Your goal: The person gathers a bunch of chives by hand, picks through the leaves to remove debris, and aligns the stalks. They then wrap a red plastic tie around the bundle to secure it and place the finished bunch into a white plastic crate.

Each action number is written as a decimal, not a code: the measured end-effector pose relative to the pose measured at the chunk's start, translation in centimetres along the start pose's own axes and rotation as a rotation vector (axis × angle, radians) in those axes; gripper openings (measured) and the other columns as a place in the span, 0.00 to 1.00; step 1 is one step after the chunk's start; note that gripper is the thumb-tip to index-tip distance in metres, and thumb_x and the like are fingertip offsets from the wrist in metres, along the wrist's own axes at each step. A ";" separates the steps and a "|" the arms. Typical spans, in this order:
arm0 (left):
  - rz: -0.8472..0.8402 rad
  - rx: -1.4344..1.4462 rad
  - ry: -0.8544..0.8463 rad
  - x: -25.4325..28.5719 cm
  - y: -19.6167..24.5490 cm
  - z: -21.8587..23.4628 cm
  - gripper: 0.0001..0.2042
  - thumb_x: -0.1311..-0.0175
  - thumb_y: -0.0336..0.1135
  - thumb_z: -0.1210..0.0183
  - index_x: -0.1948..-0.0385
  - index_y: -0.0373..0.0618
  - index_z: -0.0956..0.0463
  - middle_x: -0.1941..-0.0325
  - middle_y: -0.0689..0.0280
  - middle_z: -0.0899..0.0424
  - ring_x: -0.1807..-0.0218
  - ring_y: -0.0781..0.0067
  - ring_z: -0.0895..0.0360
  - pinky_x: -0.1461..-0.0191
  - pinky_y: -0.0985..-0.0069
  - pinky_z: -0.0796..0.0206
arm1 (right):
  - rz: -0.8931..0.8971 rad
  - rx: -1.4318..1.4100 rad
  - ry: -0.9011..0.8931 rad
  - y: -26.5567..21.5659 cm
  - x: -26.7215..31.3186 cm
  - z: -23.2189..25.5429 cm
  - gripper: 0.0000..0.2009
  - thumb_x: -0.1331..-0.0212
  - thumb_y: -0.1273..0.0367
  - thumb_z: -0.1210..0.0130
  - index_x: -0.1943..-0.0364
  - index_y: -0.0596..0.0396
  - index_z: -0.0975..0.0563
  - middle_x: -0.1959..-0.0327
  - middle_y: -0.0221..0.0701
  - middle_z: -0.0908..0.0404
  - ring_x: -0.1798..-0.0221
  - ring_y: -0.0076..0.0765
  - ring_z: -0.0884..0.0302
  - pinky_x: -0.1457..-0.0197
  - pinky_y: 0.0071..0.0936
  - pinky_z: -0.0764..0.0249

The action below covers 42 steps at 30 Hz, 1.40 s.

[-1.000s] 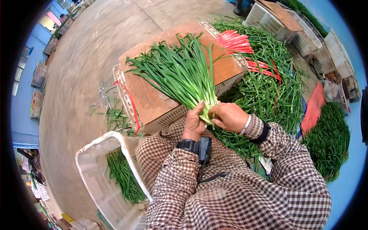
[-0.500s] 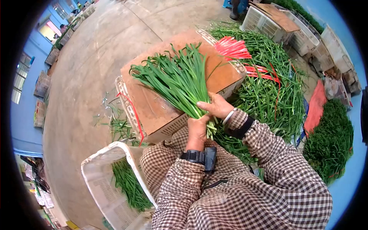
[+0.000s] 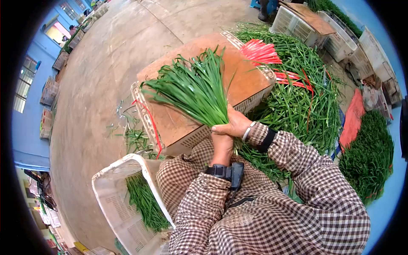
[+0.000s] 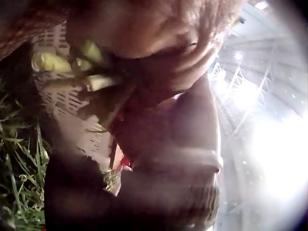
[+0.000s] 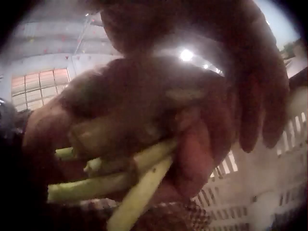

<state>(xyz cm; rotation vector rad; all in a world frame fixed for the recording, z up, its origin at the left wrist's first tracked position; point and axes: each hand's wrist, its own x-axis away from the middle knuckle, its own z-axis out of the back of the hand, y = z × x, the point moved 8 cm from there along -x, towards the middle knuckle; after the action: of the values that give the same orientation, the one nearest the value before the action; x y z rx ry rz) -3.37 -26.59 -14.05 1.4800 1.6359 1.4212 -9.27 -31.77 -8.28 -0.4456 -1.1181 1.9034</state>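
Note:
A bunch of green garlic chives (image 3: 199, 93) fans out over the brown board, its leaf tips pointing away from me. My left hand (image 3: 223, 144) grips its lower stalks. Just above that, my right hand (image 3: 239, 122) holds the bunch from the right, thumb across the front and most of its fingers hidden behind the stalks. The two hands overlap in the head view. Pale cut stem ends (image 4: 50, 62) poke out below the left hand in the left wrist view. Close up in the right wrist view, several stalk ends (image 5: 139, 192) stick out beside curled fingers.
The board (image 3: 170, 123) lies on an upturned crate. Red-and-white ties (image 3: 260, 52) lie at its right corner, beside a large heap of loose chives (image 3: 306, 102). A white crate (image 3: 100, 191) with chives stands at the left. More crates (image 3: 293, 23) line the right wall.
My right hand has gone from picking at the stalk bases to holding the bunch above the left hand. The bunch has shifted slightly toward me, its leaves gathered closer together.

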 end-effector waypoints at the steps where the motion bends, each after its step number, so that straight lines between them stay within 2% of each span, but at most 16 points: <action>1: -0.163 -0.397 0.006 0.1 1.7 -0.4 0.16 0.44 0.27 0.45 0.52 0.37 0.32 0.53 0.57 0.24 0.55 0.62 0.24 0.55 0.67 0.31 | -0.005 0.000 -0.002 -0.4 0.0 0.1 0.37 0.53 0.58 0.40 0.40 0.61 0.41 0.41 0.52 0.39 0.38 0.53 0.41 0.36 0.38 0.44; 2: -0.352 -0.598 0.066 1.3 3.2 -0.9 0.16 0.45 0.30 0.45 0.53 0.38 0.31 0.54 0.54 0.24 0.54 0.57 0.25 0.56 0.64 0.33 | 0.201 -0.037 0.054 -2.6 0.2 0.7 0.36 0.54 0.56 0.39 0.43 0.62 0.38 0.44 0.54 0.37 0.43 0.54 0.36 0.39 0.38 0.40; 3: -0.348 -0.597 0.058 2.0 4.5 -1.5 0.16 0.45 0.30 0.45 0.53 0.38 0.31 0.54 0.54 0.24 0.54 0.57 0.25 0.56 0.64 0.33 | 0.406 -0.071 0.112 -4.7 0.7 1.3 0.35 0.56 0.54 0.39 0.45 0.62 0.35 0.46 0.56 0.34 0.48 0.56 0.31 0.42 0.39 0.36; 4: -0.411 -0.692 0.072 2.6 6.0 -2.0 0.16 0.46 0.30 0.45 0.54 0.38 0.31 0.55 0.53 0.24 0.54 0.54 0.25 0.56 0.63 0.33 | 0.447 -0.155 0.179 -5.4 1.0 1.7 0.31 0.54 0.59 0.39 0.48 0.64 0.33 0.52 0.45 0.26 0.51 0.45 0.28 0.45 0.34 0.34; 5: -0.474 -0.787 0.088 3.0 7.7 -2.4 0.17 0.47 0.30 0.45 0.55 0.37 0.31 0.56 0.52 0.24 0.55 0.51 0.26 0.56 0.62 0.33 | 0.443 -0.154 0.186 -5.6 1.1 2.2 0.31 0.54 0.59 0.39 0.48 0.64 0.33 0.52 0.45 0.26 0.51 0.45 0.28 0.45 0.34 0.34; 8: -0.365 -0.639 -0.035 3.2 8.8 -2.3 0.22 0.53 0.29 0.39 0.55 0.33 0.35 0.61 0.48 0.25 0.59 0.50 0.25 0.58 0.63 0.33 | 0.147 -0.606 -0.041 -5.9 1.2 2.8 0.23 0.47 0.66 0.41 0.49 0.62 0.31 0.56 0.31 0.24 0.56 0.24 0.29 0.49 0.25 0.31; 9: -0.300 -0.550 -0.049 3.2 9.5 -2.2 0.24 0.54 0.29 0.38 0.54 0.32 0.36 0.61 0.50 0.25 0.59 0.53 0.25 0.58 0.65 0.32 | 0.055 -0.710 -0.076 -3.7 0.1 2.1 0.20 0.46 0.66 0.42 0.51 0.62 0.29 0.59 0.30 0.23 0.58 0.24 0.27 0.53 0.24 0.29; 10: -0.312 -0.346 -0.178 2.7 9.8 -2.6 0.22 0.51 0.24 0.39 0.54 0.33 0.36 0.62 0.59 0.23 0.63 0.75 0.25 0.63 0.77 0.31 | -0.004 -0.828 -0.118 -2.4 -0.6 1.8 0.19 0.45 0.66 0.42 0.52 0.62 0.29 0.60 0.30 0.23 0.58 0.25 0.27 0.54 0.25 0.29; 13: 0.211 0.096 -0.213 2.2 6.3 -1.1 0.16 0.38 0.36 0.47 0.52 0.37 0.33 0.60 0.60 0.22 0.64 0.72 0.22 0.65 0.75 0.27 | -0.065 -1.067 -0.195 1.5 -1.6 0.4 0.15 0.43 0.67 0.44 0.54 0.61 0.28 0.63 0.31 0.22 0.60 0.28 0.24 0.56 0.27 0.26; 16: 0.266 0.355 -0.133 0.6 3.9 0.9 0.17 0.33 0.42 0.54 0.53 0.36 0.31 0.58 0.57 0.21 0.63 0.67 0.20 0.64 0.70 0.24 | -0.291 -1.369 -0.221 2.7 -0.3 -0.4 0.11 0.42 0.70 0.46 0.57 0.60 0.27 0.65 0.34 0.20 0.67 0.32 0.20 0.63 0.30 0.21; 23: 0.303 0.418 -0.103 0.2 2.1 1.0 0.15 0.35 0.38 0.51 0.54 0.36 0.30 0.57 0.59 0.21 0.62 0.67 0.21 0.62 0.69 0.25 | -0.442 -1.188 -0.097 3.4 -0.6 0.4 0.17 0.45 0.62 0.42 0.59 0.63 0.26 0.67 0.33 0.20 0.68 0.29 0.21 0.64 0.29 0.22; 30: 0.204 0.097 -0.065 0.3 3.2 -0.1 0.13 0.41 0.32 0.49 0.59 0.32 0.31 0.66 0.63 0.23 0.70 0.74 0.26 0.70 0.76 0.33 | -0.292 -0.829 -0.122 2.5 -2.2 -0.5 0.18 0.51 0.67 0.36 0.57 0.61 0.24 0.62 0.32 0.21 0.63 0.26 0.25 0.57 0.26 0.28; 31: 0.192 -0.082 -0.040 0.4 3.4 0.0 0.14 0.42 0.33 0.51 0.60 0.30 0.31 0.68 0.55 0.21 0.71 0.62 0.24 0.68 0.67 0.33 | -0.289 -0.723 -0.127 3.1 -2.7 -1.0 0.18 0.52 0.68 0.36 0.56 0.61 0.24 0.62 0.32 0.21 0.61 0.27 0.26 0.55 0.26 0.29; 33: -0.105 -0.871 -0.110 -0.6 4.5 -0.2 0.17 0.43 0.35 0.53 0.61 0.26 0.31 0.67 0.42 0.23 0.69 0.44 0.24 0.64 0.57 0.34 | -0.152 -0.467 -0.122 2.3 -3.1 -0.8 0.19 0.53 0.69 0.36 0.55 0.61 0.25 0.61 0.31 0.21 0.60 0.26 0.26 0.54 0.25 0.30; 34: -0.111 -1.080 -0.237 -0.3 4.3 -0.9 0.19 0.44 0.37 0.55 0.61 0.24 0.32 0.64 0.34 0.26 0.63 0.35 0.28 0.59 0.52 0.35 | -0.153 -0.468 -0.123 2.4 -3.1 -0.9 0.19 0.53 0.69 0.36 0.55 0.61 0.25 0.61 0.31 0.21 0.60 0.26 0.26 0.54 0.25 0.30; 42: -0.174 -1.173 -0.210 2.7 9.9 -1.6 0.28 0.42 0.55 0.48 0.57 0.33 0.29 0.61 0.44 0.23 0.57 0.43 0.27 0.57 0.59 0.35 | -0.201 -1.063 -0.148 2.9 -1.2 -0.4 0.11 0.52 0.74 0.39 0.63 0.59 0.23 0.68 0.29 0.20 0.69 0.24 0.25 0.64 0.22 0.28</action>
<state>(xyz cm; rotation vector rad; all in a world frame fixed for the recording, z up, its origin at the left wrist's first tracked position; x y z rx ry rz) -1.68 -26.07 -3.83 0.7159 0.5237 1.5884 -9.83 -33.21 -11.08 -0.7200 -2.1462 1.0441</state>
